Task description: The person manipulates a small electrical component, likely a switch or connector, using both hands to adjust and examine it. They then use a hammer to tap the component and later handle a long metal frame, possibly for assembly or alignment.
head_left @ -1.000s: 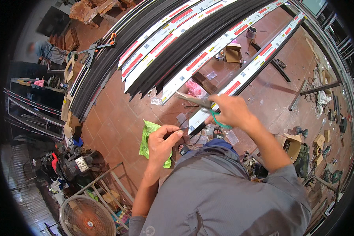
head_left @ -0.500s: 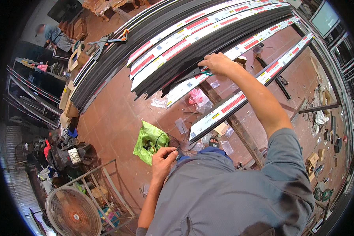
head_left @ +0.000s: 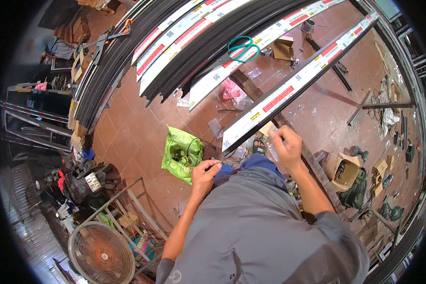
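My left hand [head_left: 204,176] hovers in front of my body beside a bright green plastic bag [head_left: 182,156], thumb and fingertips pinched together. Whatever they hold, if anything, is too small to make out. To the right, my right hand [head_left: 288,146] is held near the close end of a long profile [head_left: 288,92] with white, red-printed film. Its fingers are curled inward, and their contents are hidden. Teal-handled scissors [head_left: 244,49] lie farther off on the stacked profiles [head_left: 213,78], touched by neither hand.
A dark beam [head_left: 312,165] runs under the single profile. An open cardboard box [head_left: 343,173] stands at the right. A round fan [head_left: 101,255] and metal frame [head_left: 146,208] are at the lower left. Clamps [head_left: 102,42] grip profiles at the far left. Plastic scraps litter the tiles.
My right hand has left the scissors on the stack and drawn back toward my body. My left hand stays pinched in nearly the same place. The whole view has shifted slightly.
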`<action>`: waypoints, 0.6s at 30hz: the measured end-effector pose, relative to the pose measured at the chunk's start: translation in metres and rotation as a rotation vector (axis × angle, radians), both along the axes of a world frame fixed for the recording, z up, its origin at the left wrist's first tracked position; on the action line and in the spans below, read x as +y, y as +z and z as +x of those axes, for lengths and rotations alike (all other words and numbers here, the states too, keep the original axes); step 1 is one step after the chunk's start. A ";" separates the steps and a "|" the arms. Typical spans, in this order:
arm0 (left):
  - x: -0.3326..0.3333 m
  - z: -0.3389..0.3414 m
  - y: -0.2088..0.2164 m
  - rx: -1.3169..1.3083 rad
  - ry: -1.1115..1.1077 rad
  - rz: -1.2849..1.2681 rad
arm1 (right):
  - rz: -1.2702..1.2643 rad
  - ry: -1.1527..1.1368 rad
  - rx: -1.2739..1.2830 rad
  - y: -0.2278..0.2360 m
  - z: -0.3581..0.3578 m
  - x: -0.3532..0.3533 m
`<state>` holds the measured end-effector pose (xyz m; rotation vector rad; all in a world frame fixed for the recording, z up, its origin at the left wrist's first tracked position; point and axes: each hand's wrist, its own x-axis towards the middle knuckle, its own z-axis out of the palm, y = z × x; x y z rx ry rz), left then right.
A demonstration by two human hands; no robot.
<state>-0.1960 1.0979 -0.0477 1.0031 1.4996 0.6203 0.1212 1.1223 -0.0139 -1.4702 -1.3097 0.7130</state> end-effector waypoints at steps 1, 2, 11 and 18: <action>0.002 0.004 0.006 0.025 -0.020 0.008 | -0.068 0.029 0.026 -0.006 -0.005 -0.014; 0.002 0.007 0.008 0.011 0.002 0.007 | -0.135 0.056 0.054 -0.011 -0.012 -0.026; 0.010 0.016 -0.006 0.116 -0.006 0.111 | -0.710 0.264 0.513 -0.060 -0.072 -0.030; 0.013 0.016 -0.017 0.139 -0.029 0.160 | -0.755 0.134 0.677 -0.070 -0.094 -0.016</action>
